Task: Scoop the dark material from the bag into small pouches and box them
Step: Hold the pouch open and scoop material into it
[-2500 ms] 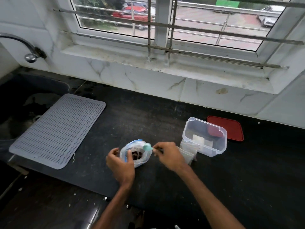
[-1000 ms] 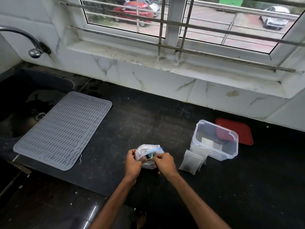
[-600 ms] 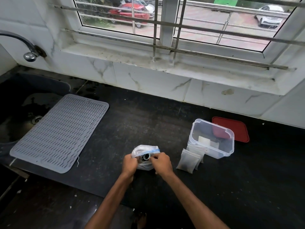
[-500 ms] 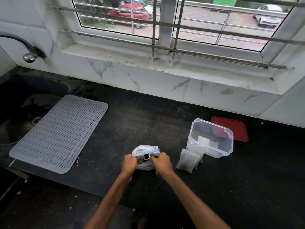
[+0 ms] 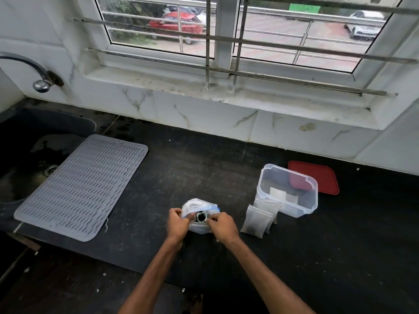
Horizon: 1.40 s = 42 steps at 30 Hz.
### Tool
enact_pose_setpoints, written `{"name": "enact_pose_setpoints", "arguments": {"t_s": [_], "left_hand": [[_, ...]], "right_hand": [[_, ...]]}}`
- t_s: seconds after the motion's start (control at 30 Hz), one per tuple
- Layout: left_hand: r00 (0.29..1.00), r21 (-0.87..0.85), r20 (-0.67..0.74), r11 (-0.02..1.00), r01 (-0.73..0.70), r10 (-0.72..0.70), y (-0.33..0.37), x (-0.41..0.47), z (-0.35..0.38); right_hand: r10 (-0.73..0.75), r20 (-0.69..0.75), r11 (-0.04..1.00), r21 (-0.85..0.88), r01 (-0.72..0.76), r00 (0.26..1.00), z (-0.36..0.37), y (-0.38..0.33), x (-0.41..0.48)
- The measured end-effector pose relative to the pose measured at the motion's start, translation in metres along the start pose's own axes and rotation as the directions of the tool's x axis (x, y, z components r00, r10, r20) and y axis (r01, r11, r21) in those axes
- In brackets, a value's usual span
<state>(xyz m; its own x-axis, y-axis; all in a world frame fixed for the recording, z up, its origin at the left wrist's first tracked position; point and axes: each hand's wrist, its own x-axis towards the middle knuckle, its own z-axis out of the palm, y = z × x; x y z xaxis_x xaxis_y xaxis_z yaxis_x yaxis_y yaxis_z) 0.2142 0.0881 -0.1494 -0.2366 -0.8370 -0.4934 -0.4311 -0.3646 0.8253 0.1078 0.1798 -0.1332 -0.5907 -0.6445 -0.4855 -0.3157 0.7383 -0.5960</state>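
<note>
Bag [image 5: 199, 206] mouth pinched between left hand [image 5: 177, 225] and right hand [image 5: 223, 226] fingers [image 5: 212, 220].

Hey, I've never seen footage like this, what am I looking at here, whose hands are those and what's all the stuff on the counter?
There is no machine here. A person wears a wide-angle camera on the head, so the single picture looks forward and down at their own two bare hands over a black kitchen counter beneath a window.

The left hand and right hand both grip a small clear plastic bag with a blue strip at its mouth; a small round scoop shows in its opening.

To the right, filled small pouches lean against an open clear plastic box. Its red lid lies flat behind it. On the left lies a grey ribbed mat, partly over a dark sink, with a tap above.
</note>
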Motion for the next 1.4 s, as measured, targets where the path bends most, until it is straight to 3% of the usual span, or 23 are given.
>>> {"name": "enact_pose_setpoints", "arguments": {"t_s": [0.13,0.37,0.43,0.5,0.6,0.67,0.83,0.97,1.1,1.27,1.4], "left_hand": [[0.998,0.006,-0.058,1.0,-0.031,0.031,-0.004,-0.002,0.0],[0.999,-0.164,0.038,0.986,0.021,-0.015,-0.004,-0.001,0.006],[0.997,-0.201,0.072,0.978,0.05,-0.037,-0.002,0.0,0.007],[0.994,-0.228,0.103,0.971,0.067,-0.044,0.0,0.0,0.007],[0.99,-0.263,0.127,0.96,0.097,-0.065,-0.002,0.002,0.005],[0.988,-0.278,0.133,0.955,0.108,-0.073,-0.002,0.002,0.005],[0.998,-0.253,0.048,0.966,0.057,-0.047,0.002,0.001,0.008],[0.986,0.06,-0.114,0.991,-0.117,0.123,0.008,-0.006,0.01],[0.967,0.242,-0.174,0.96,-0.142,0.187,0.017,-0.015,0.012],[0.982,0.116,-0.185,0.993,-0.008,0.029,0.02,-0.013,0.021],[0.989,0.0,-0.146,1.0,0.03,-0.03,0.02,-0.009,0.026]], "right_hand": [[-0.034,-0.062,0.992,-0.123,0.027,0.997,0.003,-0.003,-0.004],[-0.078,-0.081,0.968,-0.243,0.056,0.994,0.008,-0.001,-0.005],[-0.059,-0.016,0.986,-0.157,0.055,0.998,0.008,0.001,-0.004],[-0.007,0.062,0.998,0.058,0.004,0.998,0.006,0.005,-0.003],[0.063,0.207,0.917,0.374,-0.138,0.976,-0.006,0.007,-0.007],[0.076,0.282,0.867,0.455,-0.204,0.956,-0.016,0.007,-0.01],[0.026,0.339,0.896,0.41,-0.173,0.94,-0.028,0.008,-0.011],[-0.051,0.289,0.925,0.375,-0.064,0.956,-0.031,0.009,-0.01],[-0.103,0.253,0.935,0.356,0.006,0.962,-0.038,0.007,-0.012],[-0.135,0.28,0.849,0.528,-0.035,0.95,-0.059,0.01,-0.018],[-0.103,0.276,0.838,0.541,-0.066,0.956,-0.074,0.017,-0.021]]}}
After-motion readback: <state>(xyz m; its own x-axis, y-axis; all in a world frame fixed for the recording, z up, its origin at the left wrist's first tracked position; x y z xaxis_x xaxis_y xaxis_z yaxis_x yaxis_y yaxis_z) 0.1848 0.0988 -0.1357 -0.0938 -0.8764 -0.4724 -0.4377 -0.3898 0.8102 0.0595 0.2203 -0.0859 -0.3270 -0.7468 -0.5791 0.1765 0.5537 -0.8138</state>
